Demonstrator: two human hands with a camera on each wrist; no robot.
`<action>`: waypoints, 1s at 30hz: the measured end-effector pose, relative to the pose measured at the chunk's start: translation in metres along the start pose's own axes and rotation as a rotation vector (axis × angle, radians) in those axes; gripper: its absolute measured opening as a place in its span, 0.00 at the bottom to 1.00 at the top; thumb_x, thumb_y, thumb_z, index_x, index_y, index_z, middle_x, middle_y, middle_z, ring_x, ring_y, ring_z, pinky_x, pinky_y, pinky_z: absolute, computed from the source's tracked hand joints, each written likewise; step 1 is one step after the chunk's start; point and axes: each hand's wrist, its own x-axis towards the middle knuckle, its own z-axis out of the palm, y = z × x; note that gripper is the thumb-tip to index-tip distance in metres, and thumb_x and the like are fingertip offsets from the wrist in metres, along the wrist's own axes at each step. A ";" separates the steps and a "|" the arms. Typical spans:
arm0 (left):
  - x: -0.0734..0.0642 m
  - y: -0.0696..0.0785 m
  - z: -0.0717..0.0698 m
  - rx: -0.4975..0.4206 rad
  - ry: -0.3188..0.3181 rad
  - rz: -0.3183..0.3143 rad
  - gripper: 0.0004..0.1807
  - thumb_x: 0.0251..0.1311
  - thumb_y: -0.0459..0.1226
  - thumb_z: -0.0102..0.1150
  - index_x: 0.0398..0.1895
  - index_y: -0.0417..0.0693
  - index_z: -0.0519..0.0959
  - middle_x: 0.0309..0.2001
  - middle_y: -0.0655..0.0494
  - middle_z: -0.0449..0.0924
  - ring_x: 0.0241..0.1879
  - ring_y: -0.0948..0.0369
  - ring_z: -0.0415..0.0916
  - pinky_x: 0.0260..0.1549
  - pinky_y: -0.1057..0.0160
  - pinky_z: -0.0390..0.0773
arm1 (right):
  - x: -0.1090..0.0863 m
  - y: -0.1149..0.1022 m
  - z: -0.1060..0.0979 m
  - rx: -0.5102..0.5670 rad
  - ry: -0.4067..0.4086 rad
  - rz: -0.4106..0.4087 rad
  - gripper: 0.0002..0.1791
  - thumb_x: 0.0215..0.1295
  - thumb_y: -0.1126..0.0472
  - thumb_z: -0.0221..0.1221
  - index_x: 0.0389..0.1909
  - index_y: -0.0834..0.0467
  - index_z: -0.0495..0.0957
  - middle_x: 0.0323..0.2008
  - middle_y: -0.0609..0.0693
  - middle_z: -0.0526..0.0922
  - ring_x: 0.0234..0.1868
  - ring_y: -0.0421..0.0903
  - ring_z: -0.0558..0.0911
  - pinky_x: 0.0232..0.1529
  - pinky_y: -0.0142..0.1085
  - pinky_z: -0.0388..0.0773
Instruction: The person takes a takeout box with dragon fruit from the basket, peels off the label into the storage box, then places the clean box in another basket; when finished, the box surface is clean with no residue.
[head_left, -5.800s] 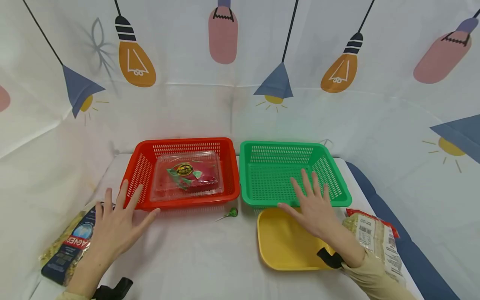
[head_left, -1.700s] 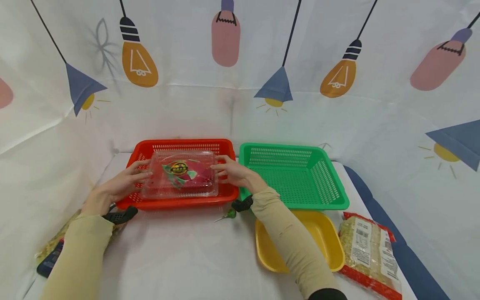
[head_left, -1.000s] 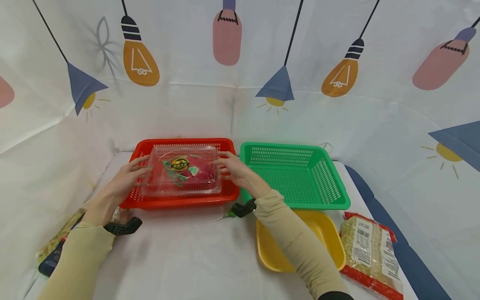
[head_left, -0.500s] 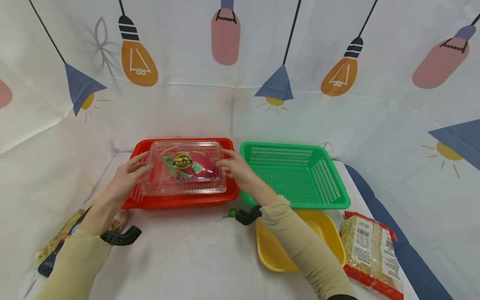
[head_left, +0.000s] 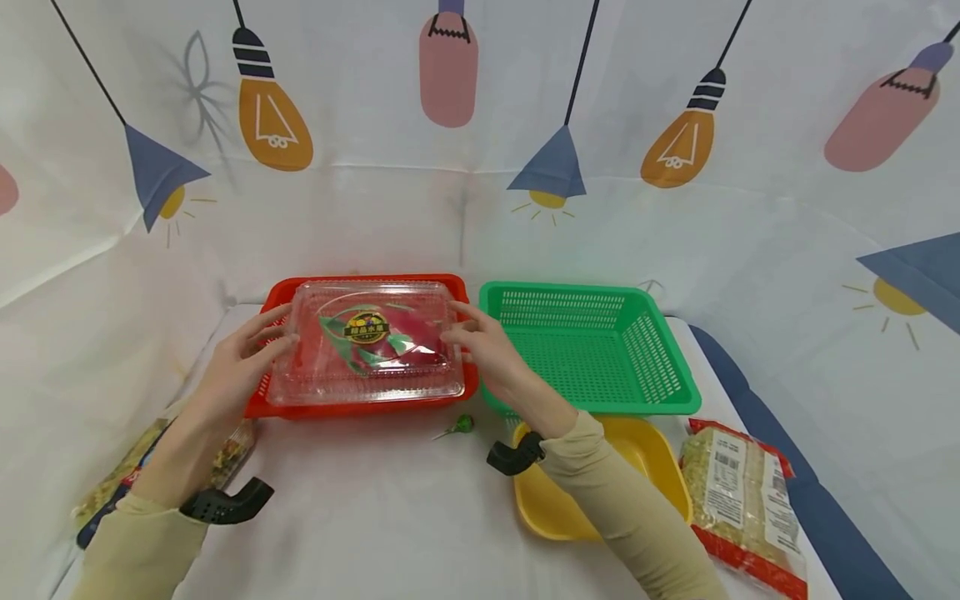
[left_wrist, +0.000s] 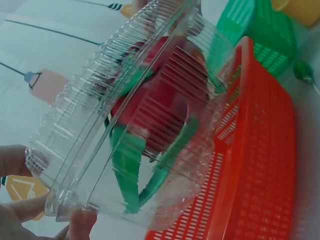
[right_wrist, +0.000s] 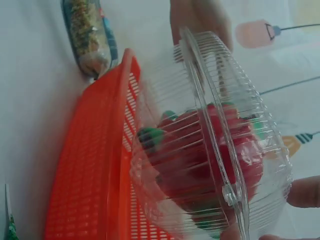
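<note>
Both hands hold a clear plastic clamshell box (head_left: pixel 367 342) by its short ends, over the red basket (head_left: pixel 300 412). Inside lies a red dragon fruit (right_wrist: pixel 190 155) with green scales, and a round black and gold label (head_left: pixel 366 327) sits on the lid. My left hand (head_left: pixel 243 362) pinches the left end, its thumb and a finger on the rim in the left wrist view. My right hand (head_left: pixel 487 350) grips the right end. In both wrist views the lid is closed and the box is raised out of the basket, partly above its rim.
A green basket (head_left: pixel 678 400) stands to the right, a yellow tray (head_left: pixel 543 521) in front of it. A bag with a red edge (head_left: pixel 742 500) lies at far right, another food bag (head_left: pixel 123 475) at far left. A small green-headed item (head_left: pixel 463 423) lies between the baskets.
Both hands, earlier spread apart and holding nothing, have taken hold of the clamshell box in the red basket. It has risen and come nearer the camera, shifting slightly right.
</note>
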 end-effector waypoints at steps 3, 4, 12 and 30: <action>-0.005 0.003 -0.001 0.009 -0.005 0.017 0.35 0.73 0.52 0.51 0.79 0.59 0.55 0.60 0.61 0.65 0.51 0.67 0.67 0.39 0.70 0.82 | -0.008 0.001 -0.002 -0.020 -0.005 -0.004 0.32 0.69 0.62 0.58 0.74 0.51 0.64 0.50 0.55 0.73 0.49 0.47 0.77 0.56 0.44 0.78; -0.007 0.004 -0.001 0.019 -0.008 0.024 0.35 0.73 0.52 0.51 0.79 0.58 0.55 0.59 0.63 0.65 0.51 0.67 0.67 0.39 0.71 0.81 | -0.010 0.001 -0.003 -0.028 -0.009 -0.006 0.32 0.69 0.62 0.58 0.74 0.51 0.64 0.50 0.55 0.73 0.48 0.47 0.78 0.56 0.44 0.78; -0.024 0.002 -0.002 0.080 -0.014 0.070 0.34 0.74 0.47 0.50 0.79 0.53 0.55 0.56 0.66 0.66 0.48 0.71 0.70 0.39 0.72 0.81 | -0.030 0.004 -0.007 -0.079 -0.038 -0.030 0.33 0.68 0.60 0.60 0.74 0.51 0.63 0.47 0.53 0.74 0.51 0.48 0.75 0.57 0.45 0.75; -0.070 -0.018 0.008 0.109 -0.174 0.172 0.41 0.70 0.32 0.55 0.80 0.57 0.46 0.46 0.54 0.69 0.43 0.63 0.72 0.34 0.66 0.81 | -0.086 0.030 -0.020 -0.234 -0.164 -0.075 0.40 0.65 0.59 0.64 0.75 0.53 0.56 0.49 0.58 0.72 0.42 0.48 0.75 0.44 0.39 0.76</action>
